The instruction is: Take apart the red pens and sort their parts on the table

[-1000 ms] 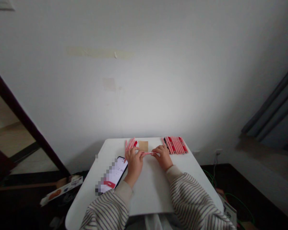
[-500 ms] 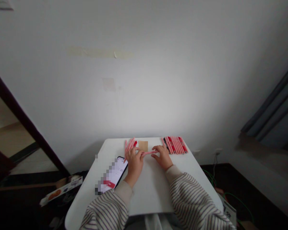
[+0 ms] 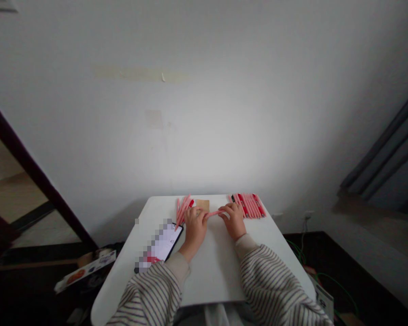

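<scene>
Both my hands hold one pink pen (image 3: 214,213) crosswise above the white table (image 3: 211,267). My left hand (image 3: 194,228) is closed on its left end. My right hand (image 3: 234,219) pinches its right end. A loose bunch of pink pens (image 3: 182,208) lies just beyond my left hand. A neat row of pink and red pens (image 3: 250,205) lies at the table's far right, close to my right hand. A small brown card (image 3: 202,204) sits between the two groups.
A phone (image 3: 159,246) with a lit screen lies on the table left of my left hand. A flat box (image 3: 85,270) lies on the dark floor at left. Green cables (image 3: 329,276) run over the floor at right. The table stands against a white wall.
Both hands with the pink pen have shifted a little to the right and farther away, toward the row of pens. The pen now tilts up slightly at its right end.
</scene>
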`<state>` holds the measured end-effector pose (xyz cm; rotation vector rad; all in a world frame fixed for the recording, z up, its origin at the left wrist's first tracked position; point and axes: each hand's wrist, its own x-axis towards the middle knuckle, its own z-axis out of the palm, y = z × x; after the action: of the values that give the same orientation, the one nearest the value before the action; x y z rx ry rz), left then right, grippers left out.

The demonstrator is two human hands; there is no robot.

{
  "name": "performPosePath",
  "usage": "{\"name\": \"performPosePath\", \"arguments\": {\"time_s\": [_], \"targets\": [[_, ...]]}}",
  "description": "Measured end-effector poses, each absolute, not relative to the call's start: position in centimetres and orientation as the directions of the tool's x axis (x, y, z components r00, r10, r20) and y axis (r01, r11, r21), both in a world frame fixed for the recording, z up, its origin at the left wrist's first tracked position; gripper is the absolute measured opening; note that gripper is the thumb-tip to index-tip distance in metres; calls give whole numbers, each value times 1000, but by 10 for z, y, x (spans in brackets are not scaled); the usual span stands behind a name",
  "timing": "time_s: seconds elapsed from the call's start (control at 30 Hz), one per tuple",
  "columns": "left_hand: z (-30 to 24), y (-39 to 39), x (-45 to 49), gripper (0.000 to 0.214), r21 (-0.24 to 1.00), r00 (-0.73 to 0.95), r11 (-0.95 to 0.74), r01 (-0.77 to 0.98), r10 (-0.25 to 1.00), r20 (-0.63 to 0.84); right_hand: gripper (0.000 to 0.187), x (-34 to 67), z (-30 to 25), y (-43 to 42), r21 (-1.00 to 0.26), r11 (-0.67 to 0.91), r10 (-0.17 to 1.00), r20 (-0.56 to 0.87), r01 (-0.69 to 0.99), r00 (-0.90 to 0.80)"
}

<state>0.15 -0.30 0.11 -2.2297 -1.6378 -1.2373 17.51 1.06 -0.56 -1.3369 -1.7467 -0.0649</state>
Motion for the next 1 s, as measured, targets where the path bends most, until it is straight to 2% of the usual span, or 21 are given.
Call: {"name": "performPosePath", "arguments": {"time_s": [0.63, 1.0], "targets": [[1, 28, 17, 24, 377, 124, -501, 779, 713, 691, 18, 180, -12, 15, -427, 319, 697, 711, 846, 96], [1, 26, 13, 17, 410, 90, -491, 769, 718, 691, 17, 188, -9, 20, -452, 377, 710, 702, 808, 62]]}}
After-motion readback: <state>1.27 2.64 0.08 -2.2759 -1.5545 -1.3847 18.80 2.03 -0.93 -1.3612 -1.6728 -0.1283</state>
